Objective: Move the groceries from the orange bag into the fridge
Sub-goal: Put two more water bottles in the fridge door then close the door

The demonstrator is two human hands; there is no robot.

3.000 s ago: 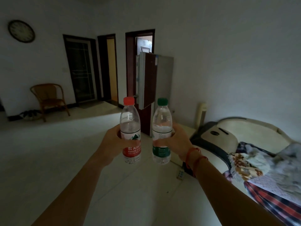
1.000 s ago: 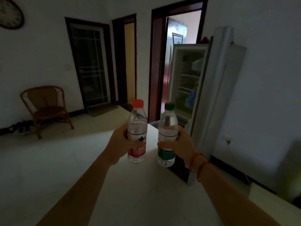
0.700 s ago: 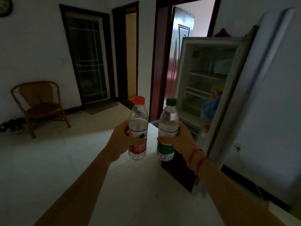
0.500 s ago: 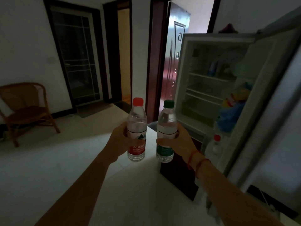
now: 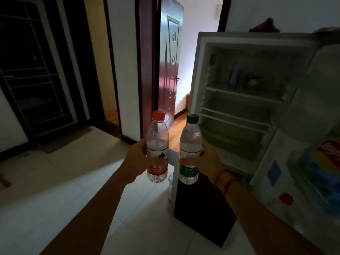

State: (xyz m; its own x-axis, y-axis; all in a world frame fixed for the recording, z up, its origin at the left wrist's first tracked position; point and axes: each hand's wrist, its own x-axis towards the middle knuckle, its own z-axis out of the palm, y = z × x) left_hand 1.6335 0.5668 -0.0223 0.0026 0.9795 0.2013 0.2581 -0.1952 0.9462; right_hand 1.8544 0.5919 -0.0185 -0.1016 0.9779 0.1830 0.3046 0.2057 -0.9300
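Fridge (image 5: pixel 199 70) stood open. Left grip (image 5: pixel 137 161) curled round red-capped bottle (image 5: pixel 157 144), right grip (image 5: pixel 206 161) round green-capped bottle (image 5: pixel 190 142); both were upright, side by side, not touching, in front of fridge, outside its shelves.

My left hand (image 5: pixel 137 161) gripping a red-capped bottle (image 5: pixel 157 147), my right hand (image 5: pixel 206 160) gripping a green-capped bottle (image 5: pixel 189 150), both upright before the open fridge (image 5: pixel 239 100).

Before the fridge (image 5: pixel 200 70): left bottle (image 5: pixel 157 144) beside right bottle (image 5: pixel 190 142) (apart)
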